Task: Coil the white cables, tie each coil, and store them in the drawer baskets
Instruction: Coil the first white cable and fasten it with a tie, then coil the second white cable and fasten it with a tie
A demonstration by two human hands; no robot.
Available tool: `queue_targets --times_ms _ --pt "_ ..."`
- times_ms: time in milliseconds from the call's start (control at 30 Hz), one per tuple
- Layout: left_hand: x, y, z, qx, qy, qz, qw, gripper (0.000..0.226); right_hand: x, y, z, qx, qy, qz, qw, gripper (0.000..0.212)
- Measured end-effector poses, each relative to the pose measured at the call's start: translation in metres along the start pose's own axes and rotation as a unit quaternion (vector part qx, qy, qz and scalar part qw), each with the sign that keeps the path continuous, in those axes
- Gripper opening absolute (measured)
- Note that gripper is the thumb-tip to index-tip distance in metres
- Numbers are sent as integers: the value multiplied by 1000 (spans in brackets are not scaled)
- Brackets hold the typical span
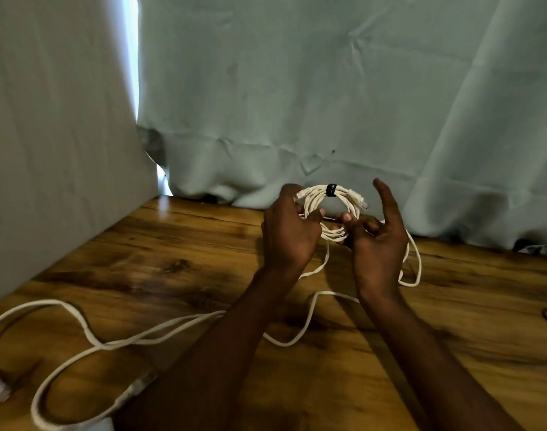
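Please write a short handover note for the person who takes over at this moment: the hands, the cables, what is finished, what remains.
Left hand grips the coiled white cable on its left side. Right hand holds its lower right side, index finger raised.
The coil is above the wooden table, with a black tie around its top.
Done: this coil is wound and tied.
Left: store it; no drawer basket is in view. The loose white cable on the table is not coiled.

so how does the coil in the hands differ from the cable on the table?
The coil is wound tight; the loose cable sprawls. The coil has a black tie; the loose cable has none. Both hands hold the coil; the cable lies on the table. Both white.
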State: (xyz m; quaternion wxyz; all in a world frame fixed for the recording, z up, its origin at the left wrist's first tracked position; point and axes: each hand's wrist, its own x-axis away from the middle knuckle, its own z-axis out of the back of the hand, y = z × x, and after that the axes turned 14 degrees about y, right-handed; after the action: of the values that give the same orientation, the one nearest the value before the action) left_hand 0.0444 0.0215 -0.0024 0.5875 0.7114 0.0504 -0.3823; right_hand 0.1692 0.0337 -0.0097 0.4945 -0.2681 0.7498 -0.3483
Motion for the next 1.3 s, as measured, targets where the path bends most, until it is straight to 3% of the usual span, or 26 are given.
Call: queue_targets --times_ms 100,267,500,600,733,800,900,1000,1100,1167,1300 --pt "1 -4 2 -66 13 -85 994 29 1 6 0 66 14 55 996 52" --pt "3 -8 -3 -71 -2 -115 991 19 0 9 0 185 56 158 968 28" --pt "4 -14 -6 -39 -16 -105 994 22 -2 16 -1 184 56 127 973 27" --pt "3 -15 -9 2 -43 -26 999 23 -6 18 -1 162 53 66 983 23" --pt "4 -13 -14 99 -73 111 986 14 -18 25 -1 52 49 -90 993 21" --pt "5 -11 -13 107 -62 135 983 10 -19 23 0 44 26 -109 993 20" --pt "3 -9 -12 59 -14 100 993 11 -16 12 0 57 -13 -56 997 23" --pt "1 -2 -9 57 -4 67 996 15 -13 -3 3 21 -43 -61 997 19" --pt "9 13 -7 162 -82 58 982 18 -16 -20 19 12 -3 -59 998 17" --pt "22 32 -5 256 -158 107 948 24 -20 -31 43 11 38 -79 996 16" --pt "48 47 -5 255 -273 123 920 42 -16 -48 108 17 130 -134 982 12"
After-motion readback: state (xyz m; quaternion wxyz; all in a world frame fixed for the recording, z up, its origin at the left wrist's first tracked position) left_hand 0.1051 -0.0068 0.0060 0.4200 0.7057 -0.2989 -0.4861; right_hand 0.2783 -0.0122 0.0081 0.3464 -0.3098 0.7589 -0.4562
